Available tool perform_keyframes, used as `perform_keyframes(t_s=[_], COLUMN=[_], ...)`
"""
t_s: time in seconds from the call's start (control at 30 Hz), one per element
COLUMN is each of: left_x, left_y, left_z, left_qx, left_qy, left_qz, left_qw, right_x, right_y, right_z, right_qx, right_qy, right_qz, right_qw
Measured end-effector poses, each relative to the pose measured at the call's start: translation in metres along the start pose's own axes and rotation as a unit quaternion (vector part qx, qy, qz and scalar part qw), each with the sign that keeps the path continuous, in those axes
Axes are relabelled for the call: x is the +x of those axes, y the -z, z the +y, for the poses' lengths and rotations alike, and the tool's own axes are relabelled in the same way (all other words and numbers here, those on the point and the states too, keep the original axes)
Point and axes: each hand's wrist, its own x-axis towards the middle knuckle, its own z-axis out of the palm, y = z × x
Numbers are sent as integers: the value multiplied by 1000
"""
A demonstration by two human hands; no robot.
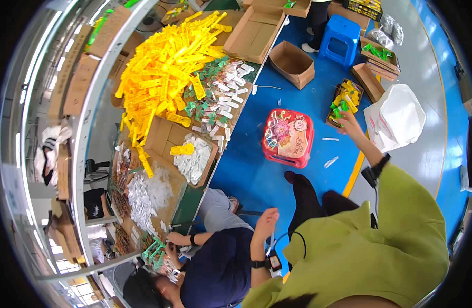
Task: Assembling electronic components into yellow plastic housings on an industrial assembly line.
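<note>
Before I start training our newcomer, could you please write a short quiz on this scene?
1. Which of the person's bare hands is at the boxed yellow and green plastic pieces?
A) left
B) right
C) neither

2. True or false: In the picture, the blue plastic stool stands to the left of the white plastic bag.

3. Fill in the colour: The large heap of long plastic pieces at the upper left is ___.

Key: 1. B, the right hand; 2. true; 3. yellow.

glossy yellow plastic pieces [350, 97], matt brown cardboard box [301, 79], smooth blue plastic stool [342, 29], crinkled white bag [397, 117]
</note>
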Motion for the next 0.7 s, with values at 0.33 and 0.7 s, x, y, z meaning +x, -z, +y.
perform_keyframes(t_s=[0.33,0.7], left_x=[199,318], left_y=[31,-15], left_z=[25,-33], left_qx=[87,-121], left_qy=[97,209], left_qz=[-6,150], left_qw=[992,959], right_x=[159,312], right_y=[-133,-246], right_z=[72,134], right_qx=[-367,-538], right_qy=[-30,179], right_qz=[-248,-437], right_qw=[896,698])
